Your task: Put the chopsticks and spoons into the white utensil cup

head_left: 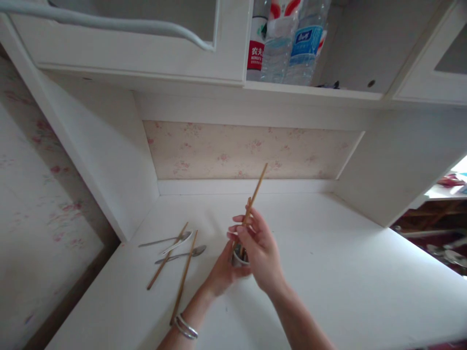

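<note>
My left hand [223, 270] is wrapped around a small cup [239, 261] in the middle of the white tabletop. With its fingers pinched, my right hand [265, 253] grips a wooden chopstick [260, 182] that slants up and right over the cup. Another stick tip shows just beside it, and the cup's inside is partly hidden by my fingers. To the left of my hands lie two loose chopsticks [185, 278], a metal spoon [199, 251], a white spoon [176, 243] and another long-handled metal utensil [156, 241], some of them crossing.
A white cabinet shelf [314, 91] with several plastic bottles [278, 53] overhangs the back. White side panels [105, 160] bound the table left and right. A curved white door handle [109, 22] juts out at the upper left. Cluttered shelves [434, 228] show at the far right.
</note>
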A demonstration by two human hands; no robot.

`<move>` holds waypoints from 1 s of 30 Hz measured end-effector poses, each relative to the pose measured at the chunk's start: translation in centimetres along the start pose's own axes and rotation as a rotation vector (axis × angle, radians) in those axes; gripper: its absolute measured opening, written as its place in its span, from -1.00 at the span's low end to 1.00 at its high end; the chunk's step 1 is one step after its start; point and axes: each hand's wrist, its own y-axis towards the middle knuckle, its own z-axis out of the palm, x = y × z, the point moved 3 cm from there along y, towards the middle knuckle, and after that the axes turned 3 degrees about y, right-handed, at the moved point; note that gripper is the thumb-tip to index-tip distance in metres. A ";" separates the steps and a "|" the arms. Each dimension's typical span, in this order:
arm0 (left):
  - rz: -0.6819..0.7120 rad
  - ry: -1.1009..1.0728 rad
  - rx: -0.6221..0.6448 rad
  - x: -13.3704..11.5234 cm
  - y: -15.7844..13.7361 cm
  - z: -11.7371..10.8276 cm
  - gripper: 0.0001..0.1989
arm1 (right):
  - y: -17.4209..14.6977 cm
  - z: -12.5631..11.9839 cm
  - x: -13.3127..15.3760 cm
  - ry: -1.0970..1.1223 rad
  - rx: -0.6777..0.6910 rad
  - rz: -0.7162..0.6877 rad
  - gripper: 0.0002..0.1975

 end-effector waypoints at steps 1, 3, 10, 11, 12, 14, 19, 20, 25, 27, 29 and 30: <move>0.006 -0.017 0.010 0.1 0.1 0.2 -0.25 | 0.7 -1.1 0.5 0.023 -0.058 -0.011 -0.65; 0.005 -0.044 0.012 0.3 0.4 0.3 -0.21 | 2.0 -3.1 1.3 0.062 -0.152 -0.033 -0.78; -0.014 -0.087 0.008 0.7 0.5 0.2 -0.21 | 4.1 -6.6 -0.2 -0.044 -0.265 -0.018 -0.75; -0.018 -0.090 0.004 0.7 0.5 0.2 -0.21 | 4.1 -6.8 -0.8 -0.076 -0.257 -0.002 -0.74; -0.020 -0.093 0.002 0.8 0.5 0.2 -0.21 | 4.1 -6.9 -1.4 -0.106 -0.248 0.014 -0.73; -0.015 -0.100 0.004 1.0 0.6 0.2 -0.21 | 4.1 -7.3 -2.6 -0.172 -0.235 0.033 -0.70; -0.018 -0.104 0.007 1.7 0.7 0.0 -0.20 | 3.8 -8.6 -4.0 -0.456 -0.247 0.022 -0.67; -0.024 -0.099 0.001 1.7 0.7 0.0 -0.21 | 3.7 -8.8 -4.0 -0.509 -0.238 0.020 -0.66; -0.039 -0.117 -0.021 1.2 0.8 0.1 -0.21 | 3.0 -8.9 -4.2 -0.631 -0.111 0.063 -0.66; -0.039 -0.127 -0.024 1.0 0.8 0.2 -0.21 | 2.7 -8.9 -4.6 -0.640 -0.061 0.107 -0.66; -0.040 -0.118 -0.027 1.0 0.8 0.2 -0.21 | 2.4 -9.0 -5.0 -0.638 -0.042 0.144 -0.66; -0.041 -0.106 -0.028 1.0 0.8 0.1 -0.21 | 2.4 -9.1 -5.2 -0.635 -0.040 0.157 -0.66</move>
